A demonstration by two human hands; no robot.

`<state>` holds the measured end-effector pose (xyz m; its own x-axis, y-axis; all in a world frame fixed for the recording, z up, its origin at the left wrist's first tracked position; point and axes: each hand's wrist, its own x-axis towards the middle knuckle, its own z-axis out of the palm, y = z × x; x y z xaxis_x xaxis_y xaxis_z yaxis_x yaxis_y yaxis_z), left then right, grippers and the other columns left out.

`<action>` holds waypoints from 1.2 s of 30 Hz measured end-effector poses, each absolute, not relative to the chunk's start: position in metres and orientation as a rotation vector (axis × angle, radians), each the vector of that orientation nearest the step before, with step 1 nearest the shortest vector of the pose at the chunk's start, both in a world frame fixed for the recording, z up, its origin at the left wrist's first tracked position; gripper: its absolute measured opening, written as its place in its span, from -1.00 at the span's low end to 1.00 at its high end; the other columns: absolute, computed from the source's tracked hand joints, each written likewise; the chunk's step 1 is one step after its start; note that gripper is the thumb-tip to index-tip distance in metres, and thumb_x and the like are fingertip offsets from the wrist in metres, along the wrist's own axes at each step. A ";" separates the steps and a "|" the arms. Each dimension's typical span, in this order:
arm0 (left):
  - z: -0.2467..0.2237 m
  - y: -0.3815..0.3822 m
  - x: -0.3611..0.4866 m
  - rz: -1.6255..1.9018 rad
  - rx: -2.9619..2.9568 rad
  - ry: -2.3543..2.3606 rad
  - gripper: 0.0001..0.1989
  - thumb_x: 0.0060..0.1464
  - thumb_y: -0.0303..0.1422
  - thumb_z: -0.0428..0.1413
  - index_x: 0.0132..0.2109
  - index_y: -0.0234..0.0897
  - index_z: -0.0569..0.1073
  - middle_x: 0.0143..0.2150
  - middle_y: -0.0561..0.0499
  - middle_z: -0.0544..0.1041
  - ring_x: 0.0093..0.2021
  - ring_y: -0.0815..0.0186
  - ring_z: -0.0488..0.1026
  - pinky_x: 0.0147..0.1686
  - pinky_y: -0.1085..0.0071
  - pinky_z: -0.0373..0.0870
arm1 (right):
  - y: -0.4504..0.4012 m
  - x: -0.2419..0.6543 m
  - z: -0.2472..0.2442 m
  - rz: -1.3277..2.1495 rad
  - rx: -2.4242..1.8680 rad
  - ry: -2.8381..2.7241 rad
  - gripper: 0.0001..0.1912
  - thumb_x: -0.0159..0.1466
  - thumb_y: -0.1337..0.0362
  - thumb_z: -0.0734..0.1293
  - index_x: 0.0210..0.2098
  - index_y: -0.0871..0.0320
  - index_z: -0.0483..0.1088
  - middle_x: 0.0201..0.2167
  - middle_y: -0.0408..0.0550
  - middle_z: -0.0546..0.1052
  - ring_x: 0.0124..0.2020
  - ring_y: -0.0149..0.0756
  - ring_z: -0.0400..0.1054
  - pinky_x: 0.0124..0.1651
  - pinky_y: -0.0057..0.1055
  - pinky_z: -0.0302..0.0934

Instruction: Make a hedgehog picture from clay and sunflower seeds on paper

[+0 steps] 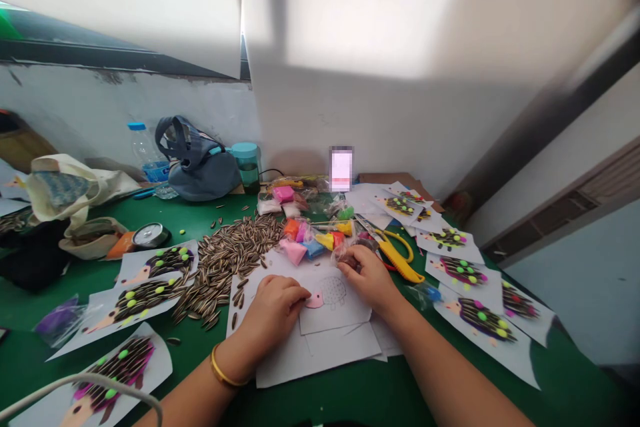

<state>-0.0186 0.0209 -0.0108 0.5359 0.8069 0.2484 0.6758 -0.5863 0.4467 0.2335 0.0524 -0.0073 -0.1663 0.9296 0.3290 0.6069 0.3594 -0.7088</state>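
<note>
A hedgehog drawing (334, 291) on white paper lies in front of me, its head covered by a flat piece of pink clay (315, 300). Beside that head, my left hand (280, 310) rests on the sheet with curled fingers; whatever they may pinch is hidden. My right hand (367, 277) is above the drawing's upper right, its fingers closed on a small clear bag of brown clay (343, 256). Small bags of coloured clay, among them a pink bag (293, 251) and a blue bag (315, 249), lie just beyond the paper.
Striped sunflower seeds (235, 253) are heaped left of the paper. Seed-covered hedgehog pictures (463, 270) lie on both sides of the green table (210, 360). Yellow-handled scissors (400, 257) are at right. A blue-grey bag (200, 163) and lidded cup (246, 167) stand by the wall.
</note>
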 end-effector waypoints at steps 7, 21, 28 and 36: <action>-0.004 0.018 -0.016 0.613 2.460 1.266 -0.81 0.11 -0.54 0.11 -0.20 -0.18 0.53 -0.28 0.02 0.62 -0.20 0.17 0.50 -0.08 0.17 0.25 | 0.052 0.233 -0.007 0.554 -1.341 -1.881 -0.97 0.25 0.29 0.34 -0.32 0.11 0.40 -0.35 -0.10 0.44 -0.27 -0.22 0.30 -0.20 -0.32 0.16; -0.007 0.019 -0.017 0.544 2.510 1.298 -0.86 0.17 -0.45 0.16 -0.22 -0.13 0.61 -0.27 0.04 0.61 -0.18 0.20 0.50 -0.07 0.17 0.21 | 0.050 0.231 -0.004 0.582 -1.360 -1.886 -0.95 0.25 0.30 0.33 -0.28 0.12 0.43 -0.32 -0.09 0.46 -0.25 -0.21 0.32 -0.17 -0.31 0.18; -0.005 0.018 -0.015 0.519 2.494 1.331 -0.89 0.18 -0.44 0.18 -0.22 -0.15 0.60 -0.26 0.06 0.60 -0.17 0.19 0.49 -0.06 0.17 0.21 | 0.051 0.231 -0.005 0.585 -1.348 -1.885 -0.94 0.25 0.30 0.33 -0.27 0.12 0.43 -0.30 -0.09 0.47 -0.25 -0.22 0.34 -0.16 -0.31 0.18; -0.006 0.019 -0.016 0.520 2.499 1.343 -0.90 0.14 -0.46 0.19 -0.23 -0.17 0.58 -0.28 0.05 0.61 -0.20 0.19 0.48 -0.01 0.15 0.20 | 0.051 0.231 -0.006 0.581 -1.347 -1.894 -0.93 0.25 0.29 0.33 -0.26 0.11 0.43 -0.30 -0.09 0.48 -0.24 -0.21 0.34 -0.15 -0.31 0.19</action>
